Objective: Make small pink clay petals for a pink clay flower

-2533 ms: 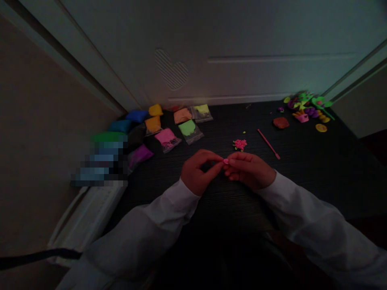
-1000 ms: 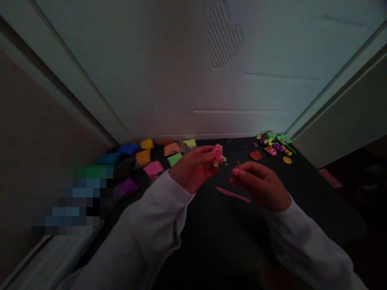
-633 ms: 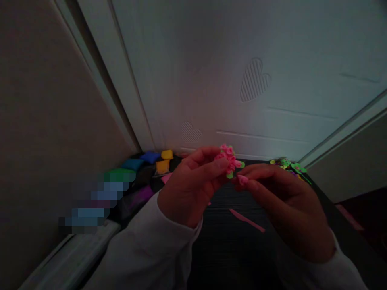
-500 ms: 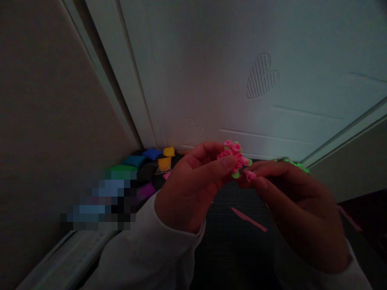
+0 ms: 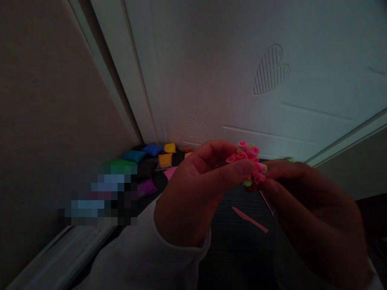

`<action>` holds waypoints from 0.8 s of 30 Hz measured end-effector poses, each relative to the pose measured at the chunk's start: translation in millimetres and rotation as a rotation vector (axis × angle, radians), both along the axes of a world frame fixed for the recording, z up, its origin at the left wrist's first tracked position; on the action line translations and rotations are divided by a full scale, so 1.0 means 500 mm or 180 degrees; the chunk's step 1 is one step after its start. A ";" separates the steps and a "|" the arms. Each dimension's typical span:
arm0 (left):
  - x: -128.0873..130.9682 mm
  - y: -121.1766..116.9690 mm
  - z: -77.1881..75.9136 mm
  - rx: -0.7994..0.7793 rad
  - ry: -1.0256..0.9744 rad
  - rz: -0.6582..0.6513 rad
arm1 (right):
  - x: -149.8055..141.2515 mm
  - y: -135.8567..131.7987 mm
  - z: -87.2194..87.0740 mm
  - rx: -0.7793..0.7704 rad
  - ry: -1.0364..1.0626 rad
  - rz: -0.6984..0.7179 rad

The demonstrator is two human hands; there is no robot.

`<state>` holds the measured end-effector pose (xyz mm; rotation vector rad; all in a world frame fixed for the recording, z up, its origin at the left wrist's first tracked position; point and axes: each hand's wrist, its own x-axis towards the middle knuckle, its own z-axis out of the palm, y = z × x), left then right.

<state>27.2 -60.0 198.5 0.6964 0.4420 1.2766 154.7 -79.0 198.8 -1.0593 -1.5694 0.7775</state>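
Note:
My left hand is closed around a small bunch of pink clay roses with bright green leaves, its thumb pressed against the near side. From the right, my right hand pinches a single pink rose between thumb and fingertips. That rose touches the lower right of the bunch; whether it is stuck there I cannot tell. Below the hands, a pink plastic knife lies on the dark surface. A thin pink stick shows partly beside my right hand.
Coloured packets lie at the left, among them a blue one, an orange one and a purple one. A white panel with embossed hearts rises behind. Something green shows behind my right hand.
My right hand has brought the single rose up against the bunch; a gap showed between them before. Both hands appear slightly farther right, and the thin pink stick has come into view.

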 end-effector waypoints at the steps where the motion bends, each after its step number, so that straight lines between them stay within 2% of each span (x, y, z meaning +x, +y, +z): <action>1: 0.000 0.000 0.000 -0.0005 -0.0010 -0.0011 | -0.001 0.000 0.001 -0.0001 0.0008 -0.0008; 13: 0.002 -0.001 -0.004 -0.0056 0.0049 0.0057 | 0.001 0.001 0.002 0.0008 -0.0147 -0.0048; 24: 0.002 0.000 -0.006 0.0048 0.0069 0.0069 | -0.009 0.001 -0.003 0.0023 0.0055 -0.0083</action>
